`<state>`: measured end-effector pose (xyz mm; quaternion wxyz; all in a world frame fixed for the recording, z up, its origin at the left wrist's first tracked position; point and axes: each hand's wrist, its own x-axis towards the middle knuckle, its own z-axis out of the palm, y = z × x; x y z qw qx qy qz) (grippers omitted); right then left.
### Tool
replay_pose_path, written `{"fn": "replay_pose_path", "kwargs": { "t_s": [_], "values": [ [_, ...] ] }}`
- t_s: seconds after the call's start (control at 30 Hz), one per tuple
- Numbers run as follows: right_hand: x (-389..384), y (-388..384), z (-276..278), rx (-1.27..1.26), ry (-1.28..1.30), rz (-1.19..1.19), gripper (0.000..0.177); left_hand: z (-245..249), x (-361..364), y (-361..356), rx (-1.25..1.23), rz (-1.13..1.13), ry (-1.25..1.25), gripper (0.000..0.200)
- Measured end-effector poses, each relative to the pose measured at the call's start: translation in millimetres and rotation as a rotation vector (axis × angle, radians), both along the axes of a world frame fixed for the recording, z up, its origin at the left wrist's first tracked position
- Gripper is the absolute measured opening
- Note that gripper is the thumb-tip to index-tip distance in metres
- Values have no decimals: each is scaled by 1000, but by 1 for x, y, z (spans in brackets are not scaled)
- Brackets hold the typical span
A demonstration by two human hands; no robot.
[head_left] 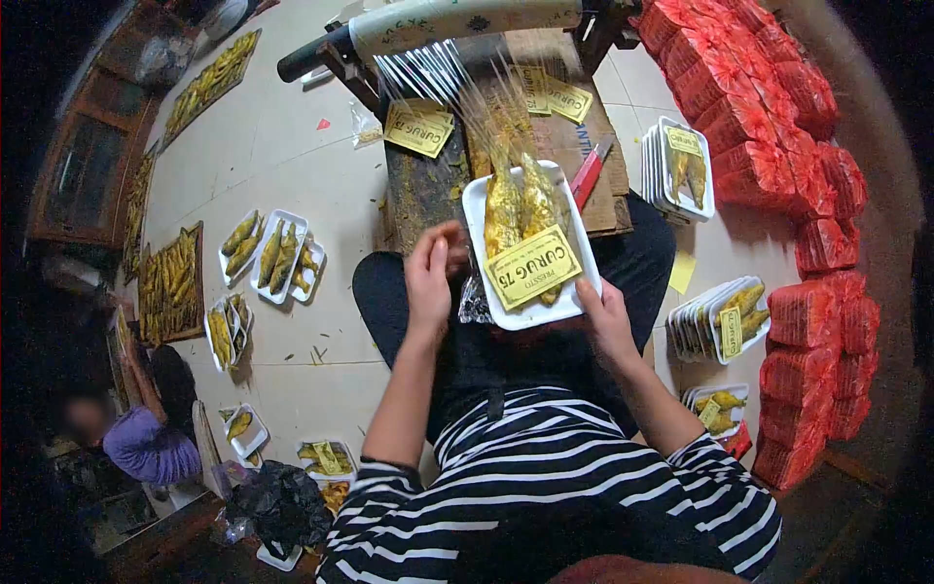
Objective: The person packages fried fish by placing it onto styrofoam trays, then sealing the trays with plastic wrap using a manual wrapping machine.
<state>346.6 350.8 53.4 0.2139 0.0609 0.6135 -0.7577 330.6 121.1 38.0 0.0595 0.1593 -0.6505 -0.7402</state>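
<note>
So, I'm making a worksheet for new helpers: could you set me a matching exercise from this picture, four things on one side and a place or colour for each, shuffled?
Column one
1. Held tray
2. Cutter
3. Bag
4. Roll

Column two
A. Black, toward the lower left of the picture
B. Lying across the top of the picture
C. White, with a yellow label across its fish
D. Red, on the cardboard

Pairs: 1-C, 2-D, 3-A, 4-B
</note>
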Motion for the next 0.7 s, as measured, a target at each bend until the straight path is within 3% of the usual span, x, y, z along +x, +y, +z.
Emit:
{"fn": "replay_pose_path", "kwargs": {
  "t_s": [0.07, 0.3, 0.4, 0.57, 0.7],
  "values": [
    [0, 2, 3, 19, 10, 31, 33, 4, -44, -15, -167, 0, 143, 22],
    [-1, 2, 1, 20, 2, 1, 33, 25, -122, -22, -316, -409, 31, 21],
    [-2, 0, 0, 7, -18, -11, 33, 31, -122, -16, -514, -400, 26, 21],
    [-6, 3, -11, 48, 18, 35, 32, 15, -122, -11, -557, -237, 190, 22],
    [-10, 8, -1, 111, -21, 75, 31, 19, -119, -11, -600, -266, 145, 24]
  ]
}}
